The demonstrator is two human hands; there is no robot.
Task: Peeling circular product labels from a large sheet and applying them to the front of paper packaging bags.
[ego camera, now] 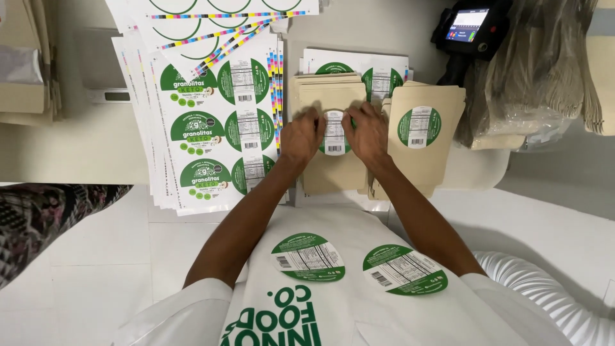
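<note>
My left hand [302,136] and my right hand [366,133] both press on a round green and white label [334,134] that lies on the top tan paper pouch [328,172] of a stack. The fingers of both hands rest along the label's two sides. To the right lies another tan pouch [423,160] with a round green label [419,127] stuck on it. Two more round labels [308,257] [404,270] cling to the front of my white apron [359,307].
A pile of printed label sheets [211,122] lies to the left of the pouches. More sheets [378,70] lie behind them. A black hand-held device with a screen [467,29] stands at the back right, beside plastic-wrapped pouches [544,77]. A white ribbed hose [544,295] is at lower right.
</note>
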